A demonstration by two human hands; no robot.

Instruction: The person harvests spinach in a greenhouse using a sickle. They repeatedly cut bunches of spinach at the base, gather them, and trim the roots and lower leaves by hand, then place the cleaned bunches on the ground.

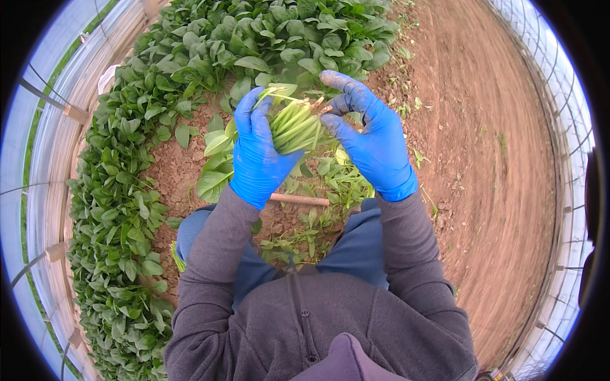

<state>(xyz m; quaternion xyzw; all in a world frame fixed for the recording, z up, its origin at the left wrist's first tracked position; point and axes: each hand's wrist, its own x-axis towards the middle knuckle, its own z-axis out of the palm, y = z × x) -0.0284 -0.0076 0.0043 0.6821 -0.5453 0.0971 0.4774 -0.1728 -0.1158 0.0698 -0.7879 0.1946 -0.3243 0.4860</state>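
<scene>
My left hand [264,147], in a blue rubber glove, is wrapped around a bunch of cut spinach [298,126]. The pale green stems and reddish root ends point right, and the leaves [214,166] hang out on the left behind my hand. My right hand [364,133], gloved in the same blue with soil on the fingertips, is beside the root ends. Its thumb and fingers are apart, and no stem shows between them. Below the bunch, a wooden handle [300,199] lies over the soil between my knees; one end is hidden behind my left wrist.
Dense spinach plants [267,38] grow ahead and down the left side. Loose leaves and stems [310,238] litter the ground between my legs. A bare soil strip [481,166] runs along the right. Plastic greenhouse walls [564,119] with metal hoops curve up on both sides.
</scene>
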